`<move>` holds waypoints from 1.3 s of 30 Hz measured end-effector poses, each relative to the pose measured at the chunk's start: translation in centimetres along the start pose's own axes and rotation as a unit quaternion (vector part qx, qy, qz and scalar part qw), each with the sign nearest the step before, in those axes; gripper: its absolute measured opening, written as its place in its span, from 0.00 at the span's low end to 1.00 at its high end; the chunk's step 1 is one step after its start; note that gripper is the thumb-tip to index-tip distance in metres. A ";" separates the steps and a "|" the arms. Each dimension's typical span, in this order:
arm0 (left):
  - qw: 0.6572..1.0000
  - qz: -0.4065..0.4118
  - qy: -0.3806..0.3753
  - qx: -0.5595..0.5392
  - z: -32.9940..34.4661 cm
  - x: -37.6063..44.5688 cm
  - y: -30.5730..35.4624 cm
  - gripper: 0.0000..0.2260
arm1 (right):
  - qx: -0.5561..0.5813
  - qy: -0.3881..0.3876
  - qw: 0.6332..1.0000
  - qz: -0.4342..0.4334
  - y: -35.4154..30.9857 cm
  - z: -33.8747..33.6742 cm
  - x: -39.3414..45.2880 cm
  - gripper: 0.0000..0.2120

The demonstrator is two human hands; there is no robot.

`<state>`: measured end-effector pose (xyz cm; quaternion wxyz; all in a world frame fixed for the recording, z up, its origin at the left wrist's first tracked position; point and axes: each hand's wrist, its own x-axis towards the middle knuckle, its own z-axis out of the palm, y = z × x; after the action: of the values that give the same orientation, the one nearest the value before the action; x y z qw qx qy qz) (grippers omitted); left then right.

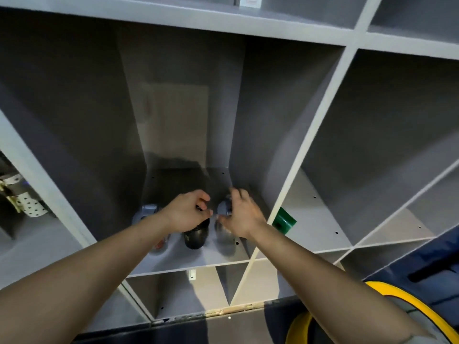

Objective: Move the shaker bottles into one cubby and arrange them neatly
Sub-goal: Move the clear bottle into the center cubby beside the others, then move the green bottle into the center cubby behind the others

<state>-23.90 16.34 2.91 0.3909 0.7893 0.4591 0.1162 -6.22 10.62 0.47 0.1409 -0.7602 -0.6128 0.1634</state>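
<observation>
Three shaker bottles stand in a row near the front of the middle cubby (173, 265). The left one (149, 214) is clear with a grey-blue lid, partly hidden behind my left forearm. My left hand (185, 212) is closed over the top of the dark middle bottle (195, 235). The right bottle (224, 234) is clear with a grey cap, and my right hand (242, 214) grips it around the cap and upper body. All three stand upright and close together.
A green object (284, 220) sits in the cubby to the right, by the divider. The left cubby holds a white dotted item (27, 204). A yellow hoop (409, 306) and blue mat lie at lower right. A small white tag (192, 274) hangs below the shelf.
</observation>
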 end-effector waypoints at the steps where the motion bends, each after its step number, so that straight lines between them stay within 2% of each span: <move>1: 0.999 0.020 -0.001 0.029 0.2 -0.3 0.7 0.17 | 0.005 0.011 1.000 -0.025 -0.2 -0.9 -1.4 0.35; 4: 0.991 0.080 -0.038 0.099 0.8 -1.6 2.4 0.15 | 0.018 0.016 0.997 -0.074 0.0 -3.4 -6.3 0.16; 6: 0.980 0.116 -0.065 0.148 1.6 -2.5 3.6 0.11 | 0.010 0.002 0.998 -0.066 1.3 -4.5 -9.5 0.09; 11: 0.962 0.168 -0.110 0.183 5.0 -4.5 8.0 0.09 | -0.031 -0.002 1.000 0.003 7.5 -7.1 -13.4 0.09; 17: 0.957 0.192 -0.108 0.186 10.0 -3.7 13.0 0.15 | -0.033 0.008 0.999 0.037 14.3 -9.2 -10.2 0.07; 23: 0.972 0.147 -0.083 0.167 15.8 1.1 16.7 0.19 | -0.029 -0.034 0.999 0.015 20.5 -9.4 -4.9 0.09; 29: 0.987 0.034 -0.044 0.150 19.8 6.2 17.9 0.26 | -0.022 -0.097 0.994 -0.035 25.7 -7.9 1.9 0.19; 34: 0.989 -0.052 -0.019 0.137 21.1 9.1 17.4 0.23 | -0.009 -0.154 0.987 -0.032 27.5 -3.8 8.0 0.34; 39: 0.987 -0.107 0.018 0.122 20.9 11.6 16.5 0.22 | -0.004 -0.155 0.988 -0.021 28.3 1.1 12.3 0.36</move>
<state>4.33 10.66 -1.09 0.2940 0.7751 0.5584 0.0312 20.80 16.78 -13.21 0.0441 -0.7133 -0.6437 0.2737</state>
